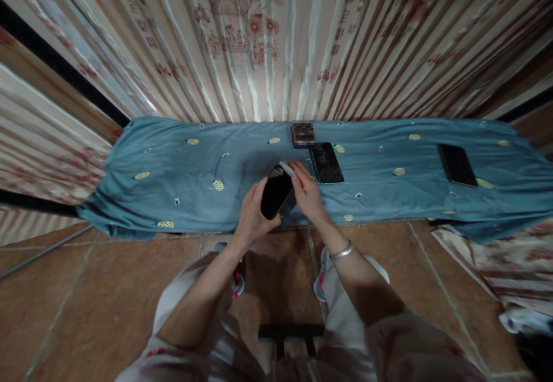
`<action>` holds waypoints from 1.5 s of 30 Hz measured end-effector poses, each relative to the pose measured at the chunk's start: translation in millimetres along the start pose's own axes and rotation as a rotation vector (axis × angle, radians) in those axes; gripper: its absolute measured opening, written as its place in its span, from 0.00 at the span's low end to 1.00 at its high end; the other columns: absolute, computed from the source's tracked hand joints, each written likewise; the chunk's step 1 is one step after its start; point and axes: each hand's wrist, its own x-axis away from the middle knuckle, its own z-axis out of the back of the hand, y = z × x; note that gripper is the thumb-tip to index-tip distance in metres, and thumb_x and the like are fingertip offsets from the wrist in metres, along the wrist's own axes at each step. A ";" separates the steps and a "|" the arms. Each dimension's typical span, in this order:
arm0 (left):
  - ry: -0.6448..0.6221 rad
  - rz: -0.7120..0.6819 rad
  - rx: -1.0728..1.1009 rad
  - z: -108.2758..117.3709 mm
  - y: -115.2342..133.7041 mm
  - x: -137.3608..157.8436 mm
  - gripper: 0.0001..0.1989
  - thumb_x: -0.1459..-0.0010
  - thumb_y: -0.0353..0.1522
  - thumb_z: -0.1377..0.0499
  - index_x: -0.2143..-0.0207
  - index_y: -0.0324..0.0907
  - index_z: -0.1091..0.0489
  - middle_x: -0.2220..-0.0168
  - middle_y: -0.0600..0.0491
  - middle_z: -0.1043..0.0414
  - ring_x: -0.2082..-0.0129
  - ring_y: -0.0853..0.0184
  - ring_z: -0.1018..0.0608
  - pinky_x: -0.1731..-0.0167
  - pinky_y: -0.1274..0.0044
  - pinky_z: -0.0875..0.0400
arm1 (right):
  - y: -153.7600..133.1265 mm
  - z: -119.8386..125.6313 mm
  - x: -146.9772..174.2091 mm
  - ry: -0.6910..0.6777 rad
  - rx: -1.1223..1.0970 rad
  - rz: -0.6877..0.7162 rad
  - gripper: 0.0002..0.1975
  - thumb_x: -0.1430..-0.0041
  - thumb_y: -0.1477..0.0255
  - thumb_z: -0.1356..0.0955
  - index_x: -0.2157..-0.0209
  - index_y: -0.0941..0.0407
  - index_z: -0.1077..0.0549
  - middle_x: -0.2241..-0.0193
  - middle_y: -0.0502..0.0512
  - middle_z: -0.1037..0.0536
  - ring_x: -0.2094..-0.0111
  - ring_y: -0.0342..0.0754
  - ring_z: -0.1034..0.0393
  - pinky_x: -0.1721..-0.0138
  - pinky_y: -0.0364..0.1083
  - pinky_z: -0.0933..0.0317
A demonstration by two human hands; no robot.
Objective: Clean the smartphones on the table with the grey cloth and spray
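Note:
My left hand (252,212) is closed round the lower left side of a black smartphone (275,195), which it holds tilted above the blue cloth. At the phone's upper right edge, my right hand (307,191) pinches a small whitish piece (287,169), thin and pale like a folded wipe; its exact kind is unclear. The piece touches the top of the phone. Just right of my right hand, a dark phone with a marked, shiny screen (327,163) lies flat. Behind that one is a small dark item (303,134) with a blurred-out face.
The blue cloth (203,163) with yellow pineapple prints covers a long, low surface. Far right on it lies another black phone (458,165). Patterned curtains (246,42) hang behind. Below are a tiled floor (108,290) and a dark seat edge (291,331) between my legs.

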 end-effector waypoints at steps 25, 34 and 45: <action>0.231 1.062 1.465 8.9 12.0 -20.4 0.26 0.40 0.51 0.51 0.67 0.39 0.26 0.70 0.49 0.22 0.61 0.61 0.19 0.53 0.68 0.26 | -55.7 -42.2 57.1 -0.298 0.100 0.390 0.25 0.31 0.74 0.47 0.35 0.57 0.43 0.36 0.62 0.38 0.32 0.49 0.53 0.34 0.56 0.49; 0.245 1.037 1.371 7.1 18.2 -17.9 0.14 0.38 0.35 0.50 0.65 0.42 0.25 0.66 0.55 0.20 0.58 0.67 0.20 0.50 0.76 0.29 | -53.4 -36.0 46.1 -0.335 0.286 0.334 0.28 0.32 0.65 0.41 0.34 0.58 0.45 0.32 0.64 0.47 0.30 0.55 0.59 0.33 0.59 0.54; 0.048 1.160 1.433 14.7 30.6 -14.4 0.12 0.39 0.36 0.47 0.69 0.40 0.27 0.75 0.54 0.23 0.75 0.67 0.22 0.67 0.73 0.25 | -33.3 -22.8 13.1 -0.242 0.328 0.180 0.31 0.32 0.61 0.44 0.32 0.59 0.51 0.30 0.64 0.54 0.30 0.55 0.64 0.33 0.60 0.58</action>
